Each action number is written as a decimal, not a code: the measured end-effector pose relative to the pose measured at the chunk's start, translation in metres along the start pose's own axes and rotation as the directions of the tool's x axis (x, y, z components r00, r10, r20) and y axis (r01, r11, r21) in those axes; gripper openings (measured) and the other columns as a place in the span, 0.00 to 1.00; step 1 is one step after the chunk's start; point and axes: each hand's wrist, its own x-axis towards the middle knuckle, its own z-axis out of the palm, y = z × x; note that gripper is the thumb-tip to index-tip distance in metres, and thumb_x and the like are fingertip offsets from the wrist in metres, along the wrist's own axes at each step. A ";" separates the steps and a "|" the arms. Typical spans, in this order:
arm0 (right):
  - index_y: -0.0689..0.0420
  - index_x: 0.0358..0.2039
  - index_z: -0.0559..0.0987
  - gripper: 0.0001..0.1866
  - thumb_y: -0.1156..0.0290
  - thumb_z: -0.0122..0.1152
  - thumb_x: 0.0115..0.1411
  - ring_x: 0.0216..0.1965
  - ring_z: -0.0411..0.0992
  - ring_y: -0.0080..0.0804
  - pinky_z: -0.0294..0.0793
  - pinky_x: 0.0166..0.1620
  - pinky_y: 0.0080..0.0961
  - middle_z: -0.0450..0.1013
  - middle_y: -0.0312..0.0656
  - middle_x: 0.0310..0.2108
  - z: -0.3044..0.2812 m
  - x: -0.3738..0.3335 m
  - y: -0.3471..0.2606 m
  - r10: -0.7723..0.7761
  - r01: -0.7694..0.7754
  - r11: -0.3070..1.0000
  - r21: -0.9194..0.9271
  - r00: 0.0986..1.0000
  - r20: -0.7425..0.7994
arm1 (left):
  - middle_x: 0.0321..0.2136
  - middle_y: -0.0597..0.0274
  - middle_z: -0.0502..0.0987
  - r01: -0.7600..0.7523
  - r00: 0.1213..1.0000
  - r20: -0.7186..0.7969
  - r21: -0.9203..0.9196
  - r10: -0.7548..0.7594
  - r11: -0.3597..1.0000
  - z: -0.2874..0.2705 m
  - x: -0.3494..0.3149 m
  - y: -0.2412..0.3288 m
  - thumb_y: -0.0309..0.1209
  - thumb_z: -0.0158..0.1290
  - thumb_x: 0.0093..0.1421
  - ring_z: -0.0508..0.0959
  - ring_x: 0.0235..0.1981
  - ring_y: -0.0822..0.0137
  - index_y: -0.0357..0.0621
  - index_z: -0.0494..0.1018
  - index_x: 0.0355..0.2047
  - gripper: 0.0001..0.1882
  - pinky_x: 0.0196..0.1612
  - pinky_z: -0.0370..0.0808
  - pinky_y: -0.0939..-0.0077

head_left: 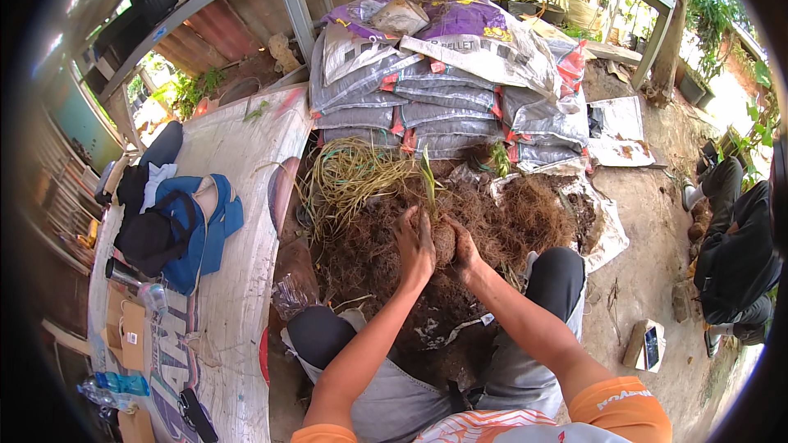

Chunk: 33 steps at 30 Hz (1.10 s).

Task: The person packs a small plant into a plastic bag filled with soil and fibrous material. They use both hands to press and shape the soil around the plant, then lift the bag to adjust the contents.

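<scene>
A round brown fibre-covered ball is held between my two hands over the fibre heap, with a narrow green shoot standing up at its top. My left hand is pressed to its left side, fingers together and pointing upward. My right hand cups the right side; its fingertips are partly hidden behind the ball. Loose brown fibre lies spread beneath and around both hands. Beyond my left hand is a tangled coil of yellow-green strands. A white-handled tool lies between my knees.
Stacked grey sacks rise just beyond the fibre. On my left a whitish board carries a blue bag, bottles and a cardboard box. A phone rests on a block at right. Another person sits at far right.
</scene>
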 end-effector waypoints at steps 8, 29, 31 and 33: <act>0.52 0.38 0.73 0.13 0.57 0.47 0.64 0.38 0.71 0.30 0.75 0.42 0.30 0.72 0.36 0.36 -0.043 0.024 0.016 -0.098 0.028 0.953 0.301 0.970 0.221 | 0.41 0.60 0.76 -0.707 0.705 0.228 0.304 0.672 0.638 -0.004 -0.016 0.032 0.35 0.53 0.55 0.73 0.46 0.54 0.45 0.74 0.42 0.15 0.52 0.69 0.57; 0.51 0.44 0.72 0.16 0.56 0.41 0.65 0.42 0.70 0.31 0.73 0.45 0.27 0.72 0.37 0.41 -0.072 0.037 0.026 -0.058 0.050 0.970 0.237 0.998 0.025 | 0.37 0.51 0.76 -0.598 0.802 0.212 0.307 0.559 0.741 0.013 -0.025 -0.001 0.29 0.45 0.60 0.73 0.39 0.50 0.45 0.67 0.50 0.17 0.47 0.67 0.54; 0.51 0.40 0.73 0.14 0.57 0.44 0.65 0.40 0.71 0.31 0.74 0.44 0.29 0.72 0.36 0.39 -0.051 0.016 0.014 0.037 -0.051 0.988 0.147 0.995 0.092 | 0.37 0.52 0.76 -0.604 0.796 0.210 0.347 0.568 0.718 0.010 -0.024 -0.006 0.30 0.44 0.61 0.73 0.39 0.49 0.45 0.67 0.50 0.16 0.48 0.66 0.55; 0.51 0.37 0.73 0.12 0.57 0.47 0.64 0.38 0.72 0.31 0.75 0.42 0.32 0.72 0.35 0.37 -0.038 0.006 0.009 0.081 -0.092 0.991 0.100 0.990 0.113 | 0.38 0.51 0.76 -0.603 0.794 0.208 0.386 0.572 0.698 0.009 -0.023 -0.008 0.28 0.44 0.60 0.73 0.39 0.49 0.44 0.67 0.49 0.16 0.47 0.66 0.56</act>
